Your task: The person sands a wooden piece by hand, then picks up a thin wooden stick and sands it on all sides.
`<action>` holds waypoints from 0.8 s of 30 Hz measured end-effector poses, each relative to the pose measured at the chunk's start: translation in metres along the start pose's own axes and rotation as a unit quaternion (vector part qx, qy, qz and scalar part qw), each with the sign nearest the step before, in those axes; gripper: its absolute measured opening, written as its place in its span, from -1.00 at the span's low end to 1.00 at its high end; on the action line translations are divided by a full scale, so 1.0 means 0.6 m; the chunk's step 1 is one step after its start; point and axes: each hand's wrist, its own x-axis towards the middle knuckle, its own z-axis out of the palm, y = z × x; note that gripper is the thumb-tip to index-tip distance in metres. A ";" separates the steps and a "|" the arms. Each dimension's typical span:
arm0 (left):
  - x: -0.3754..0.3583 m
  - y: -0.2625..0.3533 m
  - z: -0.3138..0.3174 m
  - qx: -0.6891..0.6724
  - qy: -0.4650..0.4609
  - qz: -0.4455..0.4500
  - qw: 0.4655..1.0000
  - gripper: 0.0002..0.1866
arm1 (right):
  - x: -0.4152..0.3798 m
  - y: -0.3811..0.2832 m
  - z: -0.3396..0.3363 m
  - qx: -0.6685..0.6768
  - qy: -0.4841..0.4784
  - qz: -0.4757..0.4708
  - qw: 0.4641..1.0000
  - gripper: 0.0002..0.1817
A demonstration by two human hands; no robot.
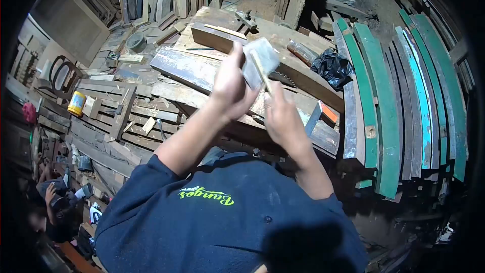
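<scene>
Above the workbench, my left hand is wrapped round a pale, whitish flat piece, with the thumb raised along its left edge. My right hand is closed on the lower end of a thin light wooden stick. The stick slants up and left across the face of the pale piece. What the pale piece is made of cannot be made out. Below and right of my right hand stands a block with an orange face.
Boards with green faces lie side by side at the right. A black plastic bag and a bottle rest behind the hands. A yellow tub stands at the left. Another person is at the lower left.
</scene>
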 end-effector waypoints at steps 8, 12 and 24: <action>0.015 0.003 -0.021 0.026 -0.010 0.022 0.999 -0.41 | -0.001 0.008 0.014 -0.009 -0.009 -0.012 1.000 -0.72; 0.011 -0.018 -0.020 0.033 -0.012 0.076 0.997 -0.42 | 0.009 0.015 0.003 0.028 -0.024 0.010 0.999 -0.76; 0.029 0.014 -0.066 0.037 0.011 0.095 0.995 -0.43 | 0.016 0.014 0.034 0.039 -0.093 0.007 0.995 -0.70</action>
